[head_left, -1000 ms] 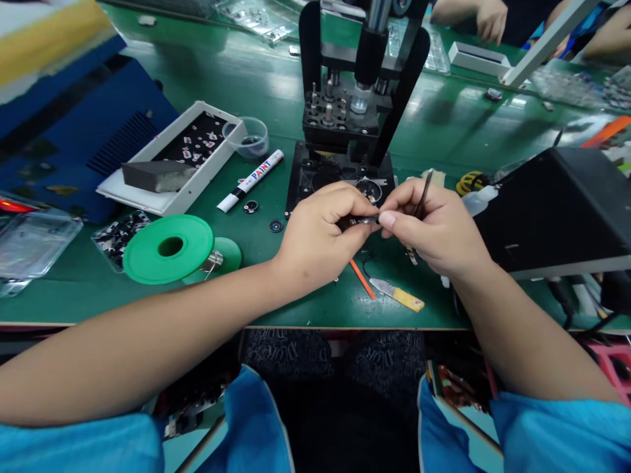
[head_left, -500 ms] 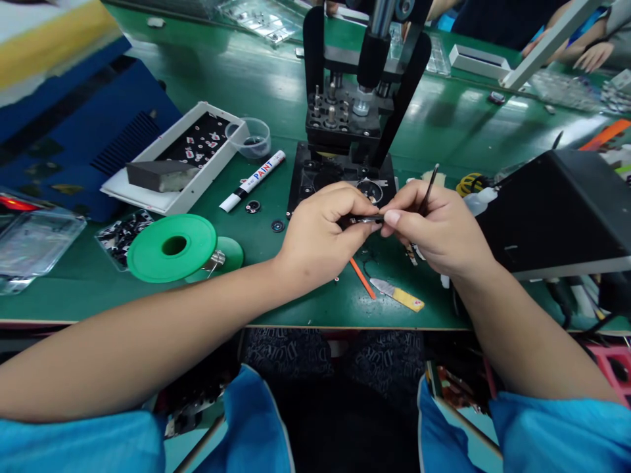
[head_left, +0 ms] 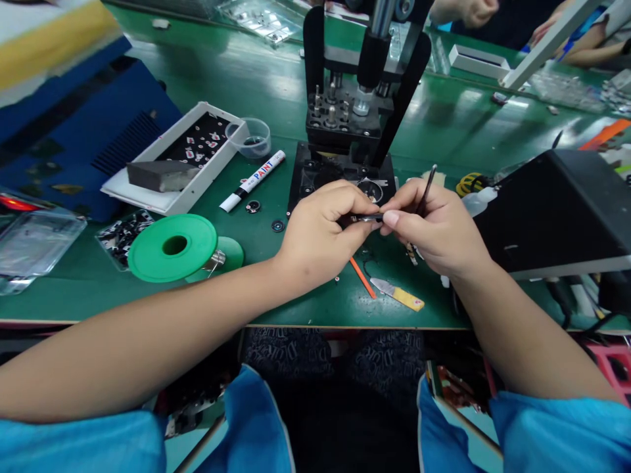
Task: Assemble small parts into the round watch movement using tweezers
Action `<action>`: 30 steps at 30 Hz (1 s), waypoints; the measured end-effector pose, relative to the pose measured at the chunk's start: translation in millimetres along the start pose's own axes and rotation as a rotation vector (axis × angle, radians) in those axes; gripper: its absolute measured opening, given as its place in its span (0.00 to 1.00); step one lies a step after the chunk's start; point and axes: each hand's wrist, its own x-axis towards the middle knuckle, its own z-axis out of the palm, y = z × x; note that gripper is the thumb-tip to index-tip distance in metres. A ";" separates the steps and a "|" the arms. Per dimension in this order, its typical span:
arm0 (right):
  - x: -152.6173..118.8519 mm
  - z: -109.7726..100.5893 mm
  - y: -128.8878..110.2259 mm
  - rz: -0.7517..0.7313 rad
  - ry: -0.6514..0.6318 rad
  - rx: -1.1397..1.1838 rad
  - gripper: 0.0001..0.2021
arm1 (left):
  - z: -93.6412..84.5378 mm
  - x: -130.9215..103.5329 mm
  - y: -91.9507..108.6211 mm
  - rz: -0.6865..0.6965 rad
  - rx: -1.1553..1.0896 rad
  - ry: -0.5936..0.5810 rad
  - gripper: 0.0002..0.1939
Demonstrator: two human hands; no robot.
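Small, flat, dark piece held between the two hands, above the green tabletop and just in front of the black metal press. Steadied by the left hand, seemingly so that its right end is left free for finer handling. Slim, dark, rod-like tool tucked upright among the fingers of the right hand, perhaps so that it need not be put down. Orange plastic strip and short blade with yellow handle laid near the table edge, probably for easy reach.

Left hand: closed in a pinch, piece gripped between thumb below and forefinger above, other fingers curled out of sight. Right hand: closed around the tool, thumb and forefinger brought together at the piece's right end; whether it is gripped there too cannot be told. Both forearms angled inward, fingertips almost meeting.
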 end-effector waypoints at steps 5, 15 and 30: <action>1.1 0.3 -2.3 -0.007 -0.016 -0.012 0.14 | -0.4 -0.4 -0.7 0.037 0.019 -0.007 0.09; 0.5 -1.4 -0.5 -0.002 -0.020 0.005 0.10 | -0.6 -0.5 0.2 0.013 0.005 0.001 0.10; 0.2 -0.7 -0.4 0.036 -0.014 0.020 0.10 | 0.1 -0.4 -1.8 0.003 0.008 -0.009 0.11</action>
